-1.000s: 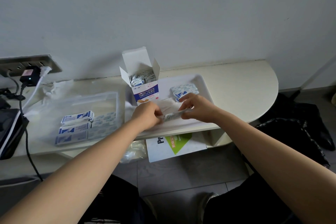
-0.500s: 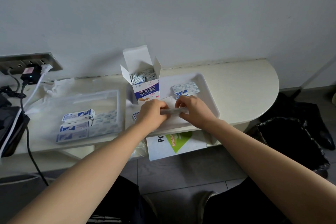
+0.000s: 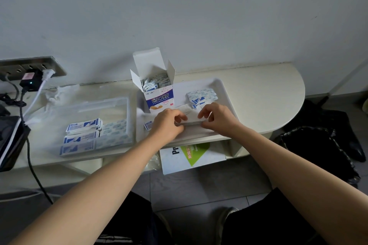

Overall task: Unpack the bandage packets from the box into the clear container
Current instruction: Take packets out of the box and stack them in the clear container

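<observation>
An open white-and-blue bandage box (image 3: 158, 95) stands on a white tray (image 3: 225, 93), packets showing in its top. My left hand (image 3: 166, 125) and my right hand (image 3: 217, 117) pinch the two ends of a thin stack of bandage packets (image 3: 189, 123), held edge-on just above the tray's front. A loose pile of packets (image 3: 202, 95) lies behind my right hand. Left of the tray sits the clear container (image 3: 119, 103), holding blue-and-white packets (image 3: 82, 135) in its front half. Another packet (image 3: 147, 125) peeks out by my left wrist.
A wall socket strip with a plugged adapter (image 3: 29, 80) and cables is at far left, beside a dark device (image 3: 10, 141). Crumpled clear plastic (image 3: 59, 93) lies behind the container. A white-and-green paper bag (image 3: 191, 155) sits under the shelf; a black bin bag (image 3: 318, 145) is at right.
Both hands shifted slightly forward on the tray while squaring the thin stack between them; the stack now lies level and edge-on. Box, container and loose pile stayed put.
</observation>
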Tool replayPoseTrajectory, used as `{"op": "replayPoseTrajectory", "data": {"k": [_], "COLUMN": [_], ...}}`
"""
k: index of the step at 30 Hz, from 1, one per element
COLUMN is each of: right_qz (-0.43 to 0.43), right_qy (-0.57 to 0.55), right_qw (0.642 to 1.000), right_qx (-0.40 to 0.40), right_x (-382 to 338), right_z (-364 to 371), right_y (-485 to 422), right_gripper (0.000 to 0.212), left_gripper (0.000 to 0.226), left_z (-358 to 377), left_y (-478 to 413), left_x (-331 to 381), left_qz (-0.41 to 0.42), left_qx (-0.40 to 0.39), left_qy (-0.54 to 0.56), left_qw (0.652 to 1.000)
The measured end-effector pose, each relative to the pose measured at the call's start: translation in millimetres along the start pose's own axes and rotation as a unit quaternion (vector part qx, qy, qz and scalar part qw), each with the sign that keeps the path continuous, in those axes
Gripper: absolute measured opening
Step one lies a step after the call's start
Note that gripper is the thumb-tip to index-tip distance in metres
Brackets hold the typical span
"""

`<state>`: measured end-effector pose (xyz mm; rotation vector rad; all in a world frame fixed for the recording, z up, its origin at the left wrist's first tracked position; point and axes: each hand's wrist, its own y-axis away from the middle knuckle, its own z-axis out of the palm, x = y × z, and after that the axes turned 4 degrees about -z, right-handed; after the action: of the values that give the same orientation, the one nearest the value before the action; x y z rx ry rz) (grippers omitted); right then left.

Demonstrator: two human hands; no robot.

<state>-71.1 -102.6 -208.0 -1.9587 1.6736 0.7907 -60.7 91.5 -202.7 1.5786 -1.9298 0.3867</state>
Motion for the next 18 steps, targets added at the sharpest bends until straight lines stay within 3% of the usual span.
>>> {"op": "replayPoseTrajectory", "data": {"k": [11,18], "right_qz": [0.036,0.017], "right_qy": [-0.026,-0.046], "right_qw": [0.999,0.999], "right_qx": [-0.001,-0.004], "right_x": [1,-13], "right_z": [-1,-7], "right_y": [0,-2], "right_gripper": [0.008,0.012], "left_gripper": [0.019,0.01], "left_z": [5,-9], "left_y": [-2,-3], "left_x": [-3,8], "left_qz": [-0.005,0.018], "left_qx": [0.011,0.007], "left_qy": [-0.01,-0.04], "left_qw": [1.0,0.999]}}
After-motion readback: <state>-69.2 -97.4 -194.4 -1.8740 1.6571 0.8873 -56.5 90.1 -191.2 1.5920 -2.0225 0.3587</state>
